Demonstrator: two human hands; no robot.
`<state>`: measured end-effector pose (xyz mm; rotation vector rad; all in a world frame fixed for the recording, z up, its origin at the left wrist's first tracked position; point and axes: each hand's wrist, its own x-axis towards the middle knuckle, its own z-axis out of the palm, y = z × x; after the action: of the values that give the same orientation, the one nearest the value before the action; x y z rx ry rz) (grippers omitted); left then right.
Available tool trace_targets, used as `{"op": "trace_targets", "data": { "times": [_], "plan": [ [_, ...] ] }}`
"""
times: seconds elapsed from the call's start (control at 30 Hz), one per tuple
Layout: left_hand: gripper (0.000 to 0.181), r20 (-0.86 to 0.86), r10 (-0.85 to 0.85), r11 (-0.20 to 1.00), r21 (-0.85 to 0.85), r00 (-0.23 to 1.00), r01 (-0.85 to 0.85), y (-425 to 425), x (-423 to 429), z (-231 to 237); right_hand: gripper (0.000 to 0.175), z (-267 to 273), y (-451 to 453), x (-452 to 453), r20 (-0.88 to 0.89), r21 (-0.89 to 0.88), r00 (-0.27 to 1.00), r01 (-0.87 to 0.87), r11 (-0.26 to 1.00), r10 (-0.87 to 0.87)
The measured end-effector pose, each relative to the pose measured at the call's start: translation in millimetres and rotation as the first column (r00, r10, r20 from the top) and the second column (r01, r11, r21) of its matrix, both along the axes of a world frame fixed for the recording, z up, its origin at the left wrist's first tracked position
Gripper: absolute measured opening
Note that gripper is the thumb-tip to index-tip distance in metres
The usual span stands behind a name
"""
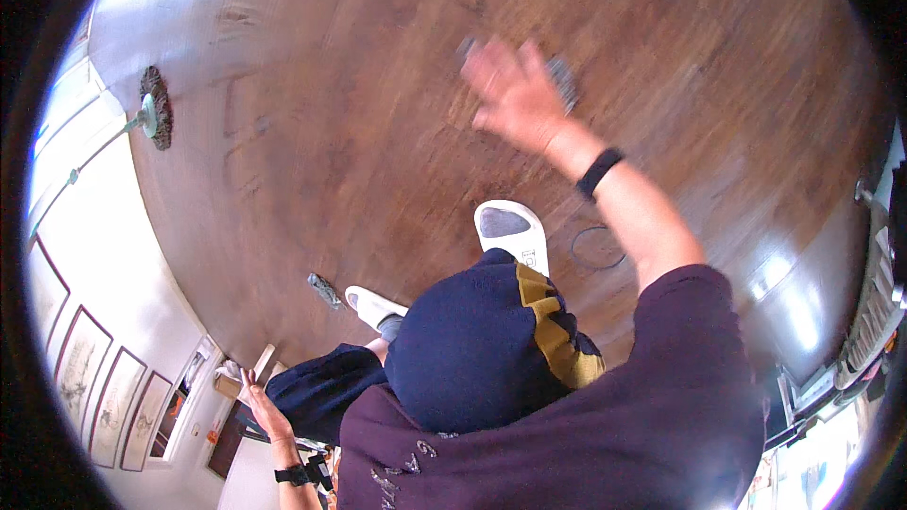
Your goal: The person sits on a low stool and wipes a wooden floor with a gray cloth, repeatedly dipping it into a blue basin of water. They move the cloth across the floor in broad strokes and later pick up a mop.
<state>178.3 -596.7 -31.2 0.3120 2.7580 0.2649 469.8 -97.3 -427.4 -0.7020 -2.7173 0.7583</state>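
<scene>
My right hand [514, 92] reaches out over the brown wood-look floor [340, 120], its fingers spread and a little blurred. Beyond it and partly behind it lies a grey fuzzy object [563, 83], and a smaller grey piece [466, 47] shows at its fingertips; whether the hand touches either cannot be told. My left hand [263, 407] is raised at the lower left, fingers extended, with nothing seen in it. Both wrists wear black bands. Another grey fuzzy object [325, 290] lies beside my white slipper [370, 306].
A mop [157, 108] with a shaggy head and pale green fitting stands at the left by the wall. A thin dark ring [597, 248] lies on the floor right of my other slipper [511, 230]. Framed pictures [81, 354] hang at lower left; a rack [868, 319] stands at right.
</scene>
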Motion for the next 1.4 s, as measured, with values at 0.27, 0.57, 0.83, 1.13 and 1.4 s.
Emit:
{"op": "trace_targets", "data": {
  "times": [0.27, 0.57, 0.83, 1.13, 1.4],
  "plan": [
    [0.058, -0.019, 0.028, 0.997, 0.077, 0.999, -0.027, 3, 8, 1, 0.074, 8, 46, 0, 0.197, 0.221, 0.955, 0.177, 0.959, -0.222],
    [0.061, -0.007, -0.042, 0.999, -0.006, 0.999, 0.042, 13, 2, -1, 0.07, -7, 55, 16, 0.06, 0.26, 0.966, 0.227, 0.939, -0.25],
    [0.061, -0.028, -0.034, 0.998, 0.044, 0.999, 0.035, 18, 7, -5, 0.075, 31, -41, -3, 0.09, -0.122, 0.996, 0.027, 0.992, -0.016],
    [0.061, -0.031, -0.05, 0.993, -0.107, 0.998, 0.046, 15, -5, -3, 0.068, 9, 148, 32, 0.243, 0.293, 0.859, 0.377, 0.878, -0.45],
    [0.061, -0.057, -0.058, 0.994, -0.092, 0.997, 0.053, -4, 2, 3, 0.063, 19, 139, 61, 0.168, 0.332, 0.872, 0.39, 0.859, -0.461]
  ]
}}
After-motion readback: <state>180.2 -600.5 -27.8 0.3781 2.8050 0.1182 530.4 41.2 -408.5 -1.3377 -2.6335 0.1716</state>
